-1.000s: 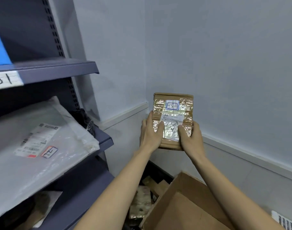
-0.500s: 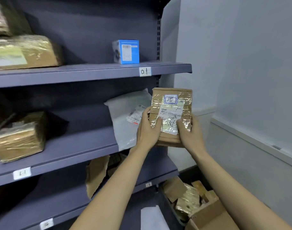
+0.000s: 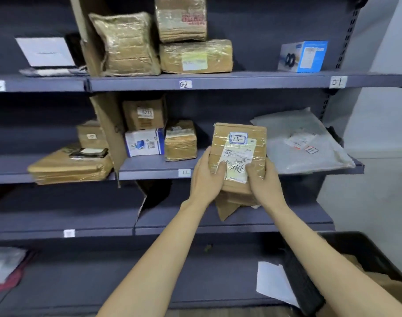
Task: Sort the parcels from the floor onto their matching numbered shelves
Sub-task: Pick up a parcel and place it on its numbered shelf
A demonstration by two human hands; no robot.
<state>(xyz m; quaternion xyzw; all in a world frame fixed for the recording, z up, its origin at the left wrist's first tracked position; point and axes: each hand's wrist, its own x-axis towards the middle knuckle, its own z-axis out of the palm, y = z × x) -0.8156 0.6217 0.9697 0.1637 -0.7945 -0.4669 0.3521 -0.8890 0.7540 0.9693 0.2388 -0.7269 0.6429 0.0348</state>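
Shelves (image 3: 218, 81) run across the view, stacked with boxes at left and middle. Left hand (image 3: 207, 179) grips the parcel's (image 3: 239, 152) left edge, thumb on its label (marked 15). Right hand (image 3: 263, 183) grips the right edge likewise; the parcel is upright before the middle shelf. A grey bag (image 3: 309, 143) lies right.
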